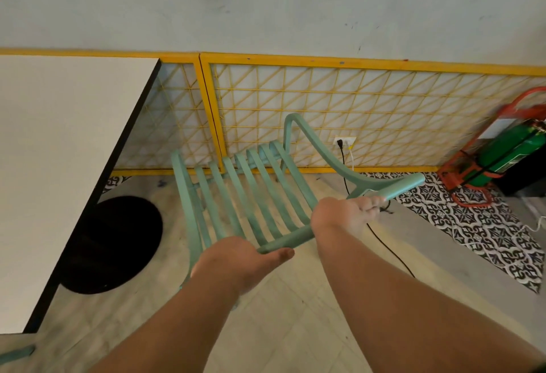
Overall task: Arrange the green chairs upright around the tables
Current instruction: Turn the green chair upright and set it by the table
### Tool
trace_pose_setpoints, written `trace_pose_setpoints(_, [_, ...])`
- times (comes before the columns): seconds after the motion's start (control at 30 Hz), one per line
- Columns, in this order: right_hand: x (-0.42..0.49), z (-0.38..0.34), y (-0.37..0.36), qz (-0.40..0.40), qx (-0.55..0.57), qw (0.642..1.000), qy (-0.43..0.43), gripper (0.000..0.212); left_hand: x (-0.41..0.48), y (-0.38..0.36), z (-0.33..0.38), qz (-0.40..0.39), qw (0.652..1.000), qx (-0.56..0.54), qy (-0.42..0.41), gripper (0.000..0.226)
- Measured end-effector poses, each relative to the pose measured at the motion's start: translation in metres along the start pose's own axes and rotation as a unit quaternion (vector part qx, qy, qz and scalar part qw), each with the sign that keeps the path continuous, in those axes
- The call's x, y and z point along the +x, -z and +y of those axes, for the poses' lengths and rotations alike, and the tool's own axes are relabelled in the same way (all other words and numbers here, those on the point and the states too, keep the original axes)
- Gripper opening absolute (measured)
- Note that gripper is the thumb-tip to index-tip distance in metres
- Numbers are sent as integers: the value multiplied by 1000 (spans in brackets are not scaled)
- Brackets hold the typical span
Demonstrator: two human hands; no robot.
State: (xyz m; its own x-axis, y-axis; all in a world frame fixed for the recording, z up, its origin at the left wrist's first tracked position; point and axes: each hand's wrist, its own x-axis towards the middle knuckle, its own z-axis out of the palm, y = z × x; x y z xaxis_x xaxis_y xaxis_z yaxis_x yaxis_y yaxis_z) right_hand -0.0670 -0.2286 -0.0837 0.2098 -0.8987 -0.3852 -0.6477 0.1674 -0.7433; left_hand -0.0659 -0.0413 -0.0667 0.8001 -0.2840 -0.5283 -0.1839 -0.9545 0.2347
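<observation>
A green slatted chair hangs tilted above the floor, just right of the white table. My left hand grips the near rail of the slatted panel from below. My right hand holds the same frame farther right, where a curved armrest joins a green bar. The chair's legs are mostly hidden under the slats and my arms. A bit of another green chair shows at the lower left edge.
The table's black round base rests on the floor at left. A yellow lattice panel lines the wall behind. A green cylinder in a red stand sits at right. A black cord runs from a wall socket across the floor.
</observation>
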Motion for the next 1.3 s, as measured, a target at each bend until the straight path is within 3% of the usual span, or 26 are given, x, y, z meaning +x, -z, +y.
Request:
trace_pose_setpoints(0.13, [1,2,1,11,6,1000,11,91,7,13,-23,-111,990,-67,-58,70])
trace_pose_setpoints(0.27, [0,1,-2,13,16,1000,23,91,6,27,-51,-198,972,-81,-93,68])
trace_pose_setpoints(0.77, [24,0,-7,55,-28,996,59,92,12,20,-38,-189,969,-120,-101,68])
trace_pose_setpoints(1.3, [59,-9,6,17,-34,992,116,85,-6,-11,-1,-174,957,-213,-88,72])
